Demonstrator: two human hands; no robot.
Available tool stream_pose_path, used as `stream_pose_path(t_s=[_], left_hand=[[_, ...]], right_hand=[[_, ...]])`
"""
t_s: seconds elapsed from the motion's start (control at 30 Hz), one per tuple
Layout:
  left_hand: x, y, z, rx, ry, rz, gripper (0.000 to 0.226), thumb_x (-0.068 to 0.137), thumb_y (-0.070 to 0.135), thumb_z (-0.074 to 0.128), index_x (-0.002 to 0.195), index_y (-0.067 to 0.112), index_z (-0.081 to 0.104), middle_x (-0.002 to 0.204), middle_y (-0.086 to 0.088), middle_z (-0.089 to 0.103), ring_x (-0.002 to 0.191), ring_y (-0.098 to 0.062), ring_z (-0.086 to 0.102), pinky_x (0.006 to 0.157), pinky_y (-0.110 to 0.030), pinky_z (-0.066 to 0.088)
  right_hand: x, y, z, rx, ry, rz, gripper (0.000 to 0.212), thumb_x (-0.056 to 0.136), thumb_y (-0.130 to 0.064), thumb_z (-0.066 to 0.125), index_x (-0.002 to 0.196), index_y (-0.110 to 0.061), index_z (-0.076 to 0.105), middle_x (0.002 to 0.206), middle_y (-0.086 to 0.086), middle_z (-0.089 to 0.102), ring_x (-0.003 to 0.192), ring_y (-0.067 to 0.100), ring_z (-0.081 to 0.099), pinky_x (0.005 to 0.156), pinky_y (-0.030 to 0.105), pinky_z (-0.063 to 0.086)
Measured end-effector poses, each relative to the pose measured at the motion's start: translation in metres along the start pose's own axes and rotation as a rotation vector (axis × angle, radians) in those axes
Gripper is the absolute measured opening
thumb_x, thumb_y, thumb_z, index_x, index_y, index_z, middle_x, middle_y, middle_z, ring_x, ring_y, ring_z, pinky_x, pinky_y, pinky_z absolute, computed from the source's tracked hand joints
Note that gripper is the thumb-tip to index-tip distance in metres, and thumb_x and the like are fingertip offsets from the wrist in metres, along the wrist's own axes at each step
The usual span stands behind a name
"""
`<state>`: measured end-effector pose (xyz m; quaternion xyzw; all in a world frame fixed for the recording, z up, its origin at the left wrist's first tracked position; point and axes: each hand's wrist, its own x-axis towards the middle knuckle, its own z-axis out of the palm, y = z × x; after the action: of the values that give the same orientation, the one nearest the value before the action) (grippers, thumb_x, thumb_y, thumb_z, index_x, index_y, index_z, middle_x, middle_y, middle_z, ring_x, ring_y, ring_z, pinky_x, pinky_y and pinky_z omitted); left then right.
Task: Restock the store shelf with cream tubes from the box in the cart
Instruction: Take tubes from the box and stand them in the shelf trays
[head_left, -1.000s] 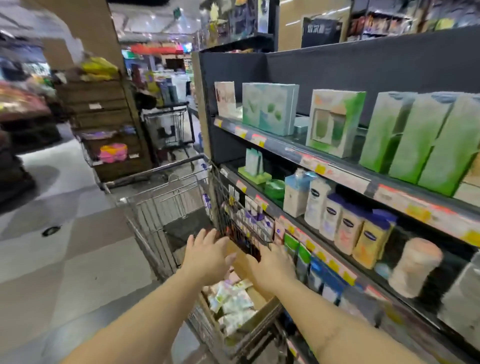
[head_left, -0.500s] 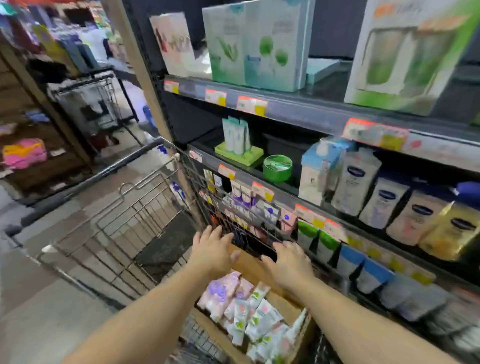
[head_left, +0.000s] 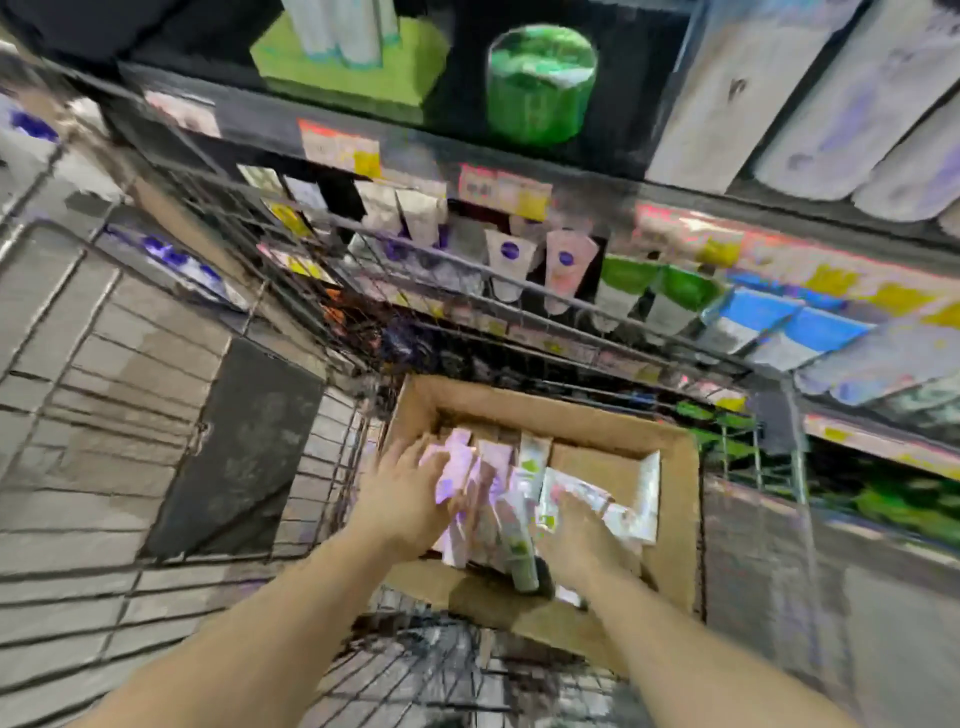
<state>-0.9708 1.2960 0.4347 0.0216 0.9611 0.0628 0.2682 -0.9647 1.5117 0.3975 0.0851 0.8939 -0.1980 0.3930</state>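
An open cardboard box (head_left: 675, 519) stands in the wire cart (head_left: 156, 415), and several cream tubes (head_left: 524, 499) lie in it, pink ones to the left and white-green ones to the right. Both my hands are down inside the box. My left hand (head_left: 400, 499) lies on the pink tubes with its fingers spread over them. My right hand (head_left: 582, 540) rests on the white tubes near the box's middle. The picture is blurred, so I cannot tell whether either hand grips a tube.
The store shelf (head_left: 519, 218) rises right behind the cart, with price labels along its edges. Hanging tubes (head_left: 563, 265), green and blue tubes (head_left: 685, 301), a green jar (head_left: 540, 83) and pale bottles (head_left: 831, 104) fill it. A dark mat (head_left: 239, 447) lies in the cart's left part.
My view has tipped down onto the cart and box. Both hands have dropped from above the box's far edge down onto the tubes inside it.
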Motion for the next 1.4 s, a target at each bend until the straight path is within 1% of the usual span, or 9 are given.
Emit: stream_pose_path(t_s=[0.07, 0.3, 0.53, 0.63, 0.73, 0.83, 0.93, 1.2, 1.4], left_hand=[[0.010, -0.009, 0.014, 0.016, 0.029, 0.002, 0.073, 0.074, 0.066, 0.032, 0.118, 0.019, 0.066, 0.128, -0.011, 0.064, 0.119, -0.037, 0.057, 0.091, -0.051, 0.048], [0.038, -0.029, 0.053, -0.015, -0.017, 0.028, 0.067, 0.087, 0.064, 0.043, 0.143, 0.029, 0.040, 0.157, -0.006, 0.030, 0.145, -0.030, 0.023, 0.118, -0.043, 0.018], [0.029, -0.009, 0.043, -0.184, -0.080, 0.152, 0.059, 0.086, 0.057, 0.059, 0.135, 0.027, 0.048, 0.146, 0.000, 0.045, 0.138, -0.024, 0.034, 0.112, -0.036, 0.028], [0.025, 0.006, 0.034, -0.464, -0.257, 0.089, 0.066, 0.085, 0.052, 0.066, 0.140, 0.024, 0.043, 0.120, 0.001, 0.061, 0.114, -0.020, 0.055, 0.093, -0.030, 0.044], [0.028, 0.003, 0.037, -0.662, -0.248, -0.032, 0.038, 0.088, 0.042, 0.066, 0.117, 0.018, 0.057, 0.099, 0.003, 0.067, 0.093, -0.018, 0.063, 0.086, -0.037, 0.052], [0.030, -0.016, 0.043, -0.723, -0.217, -0.122, 0.030, 0.087, 0.036, 0.069, 0.114, 0.025, 0.060, 0.097, 0.007, 0.070, 0.092, -0.014, 0.065, 0.086, -0.040, 0.054], [0.033, -0.031, 0.050, -0.757, -0.158, -0.146, 0.028, 0.086, 0.032, 0.071, 0.112, 0.027, 0.062, 0.097, 0.010, 0.071, 0.090, -0.010, 0.065, 0.086, -0.037, 0.055], [0.028, -0.035, 0.045, -0.766, -0.106, -0.147, 0.025, 0.089, 0.026, 0.069, 0.111, 0.024, 0.057, 0.101, 0.008, 0.068, 0.095, -0.009, 0.064, 0.081, -0.026, 0.051], [0.011, -0.018, 0.028, -0.780, -0.129, -0.146, 0.032, 0.089, 0.029, 0.069, 0.118, 0.020, 0.060, 0.102, 0.002, 0.070, 0.095, -0.015, 0.066, 0.089, -0.039, 0.054]], right_hand=[[0.020, -0.008, 0.019, 0.008, 0.001, 0.003, 0.053, 0.094, -0.043, 0.046, 0.140, -0.019, 0.037, 0.122, 0.008, 0.060, 0.107, 0.030, 0.060, 0.087, 0.034, 0.049], [0.056, -0.024, 0.067, 0.037, 0.054, 0.133, 0.039, 0.087, -0.027, 0.060, 0.121, -0.016, 0.046, 0.117, 0.009, 0.055, 0.105, 0.032, 0.059, 0.085, 0.036, 0.048], [0.046, -0.030, 0.029, 0.372, 0.061, 0.189, 0.062, 0.081, -0.046, 0.068, 0.134, -0.020, 0.050, 0.126, 0.000, 0.062, 0.110, 0.024, 0.060, 0.083, 0.029, 0.048], [0.046, -0.047, 0.013, 0.631, 0.032, 0.140, 0.072, 0.073, -0.051, 0.073, 0.135, -0.022, 0.049, 0.121, -0.001, 0.064, 0.097, 0.021, 0.067, 0.088, 0.038, 0.055], [0.058, -0.053, 0.011, 0.843, -0.044, 0.135, 0.069, 0.078, -0.064, 0.063, 0.129, -0.019, 0.057, 0.118, 0.000, 0.067, 0.092, 0.021, 0.069, 0.085, 0.040, 0.058], [0.077, -0.032, 0.020, 0.392, 0.148, 0.262, 0.065, 0.087, -0.065, 0.047, 0.135, -0.020, 0.052, 0.129, 0.003, 0.062, 0.116, 0.029, 0.059, 0.094, 0.038, 0.048], [0.089, -0.021, 0.040, 0.054, 0.212, 0.268, 0.057, 0.088, -0.056, 0.054, 0.127, -0.015, 0.053, 0.124, 0.007, 0.061, 0.113, 0.032, 0.058, 0.086, 0.037, 0.050], [0.097, -0.034, 0.047, 0.151, 0.213, 0.346, 0.039, 0.087, -0.035, 0.066, 0.115, -0.009, 0.058, 0.114, 0.011, 0.064, 0.107, 0.033, 0.061, 0.069, 0.030, 0.041], [0.068, -0.029, 0.039, 0.144, 0.083, 0.224, 0.023, 0.096, -0.026, 0.054, 0.107, -0.009, 0.065, 0.104, 0.010, 0.063, 0.095, 0.027, 0.059, 0.070, 0.024, 0.037]])
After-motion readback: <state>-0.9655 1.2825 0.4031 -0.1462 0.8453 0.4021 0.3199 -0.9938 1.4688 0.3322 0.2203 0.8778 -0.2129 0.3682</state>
